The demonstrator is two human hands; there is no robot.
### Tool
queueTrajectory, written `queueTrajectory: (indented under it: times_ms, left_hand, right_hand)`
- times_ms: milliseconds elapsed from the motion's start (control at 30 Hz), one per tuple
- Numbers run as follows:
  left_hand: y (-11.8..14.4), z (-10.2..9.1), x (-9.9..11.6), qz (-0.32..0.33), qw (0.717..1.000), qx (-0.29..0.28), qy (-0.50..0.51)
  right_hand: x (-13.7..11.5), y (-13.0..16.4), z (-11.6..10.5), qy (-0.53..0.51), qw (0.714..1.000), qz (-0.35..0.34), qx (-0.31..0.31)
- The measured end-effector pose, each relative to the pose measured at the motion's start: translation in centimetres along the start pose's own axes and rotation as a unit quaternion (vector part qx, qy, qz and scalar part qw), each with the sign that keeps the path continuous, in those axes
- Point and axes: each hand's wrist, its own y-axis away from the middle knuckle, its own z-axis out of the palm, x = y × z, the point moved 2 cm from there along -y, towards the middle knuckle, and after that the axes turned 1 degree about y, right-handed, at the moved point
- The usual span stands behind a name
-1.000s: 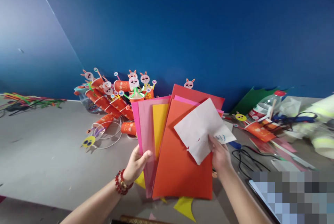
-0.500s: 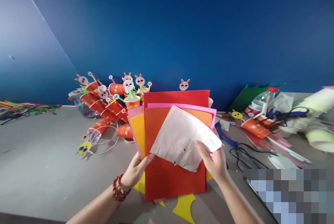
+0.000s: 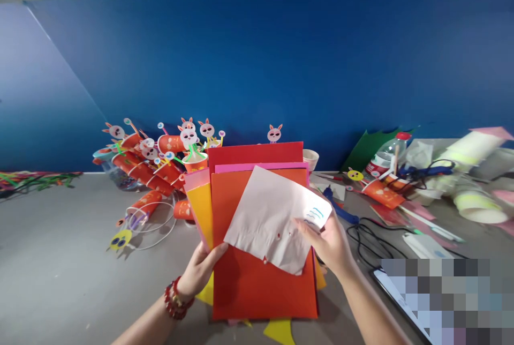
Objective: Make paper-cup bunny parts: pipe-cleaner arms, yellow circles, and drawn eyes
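My left hand (image 3: 201, 267) grips the left edge of a stack of coloured paper sheets (image 3: 257, 280), held upright over the grey table (image 3: 60, 248). An orange-red sheet faces me, with yellow, pink and red sheets fanned behind it. My right hand (image 3: 327, 240) holds the stack's right side and pinches a white sheet of paper (image 3: 273, 216) with small red marks and blue scribbles, lying tilted across the front. A red bead bracelet (image 3: 174, 299) is on my left wrist.
Red paper-cup rabbit crafts (image 3: 160, 160) pile up at the back left against the blue wall (image 3: 257, 66). Pipe cleaners (image 3: 36, 179) lie far left. At right are a plastic bottle (image 3: 383, 157), black cables (image 3: 369, 238), paper rolls (image 3: 474, 203) and scraps. Yellow cut-outs (image 3: 281, 331) lie under the stack.
The fanned sheets have been squared into a tidier upright stack. The white sheet has tilted down and shifted left across the front. The view has drifted to the right.
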Motion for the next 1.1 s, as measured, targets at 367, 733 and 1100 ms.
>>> queueTrajectory:
  times_ms: [367, 733, 1100]
  left_hand:
    - [-0.1, 0.3, -0.1, -0.017, 1.000, 0.018, 0.018]
    - [0.1, 0.7, 0.3, -0.018, 0.999, 0.028, -0.003]
    - [0.1, 1.1, 0.0, -0.019, 0.999, 0.023, 0.036]
  right_hand:
    - [-0.5, -0.1, 0.7, -0.003, 1.000, 0.009, -0.008]
    - [-1.7, -1.0, 0.7, 0.034, 0.999, -0.028, -0.004]
    - [-2.3, -1.8, 0.6, 0.134, 0.990, -0.048, 0.013]
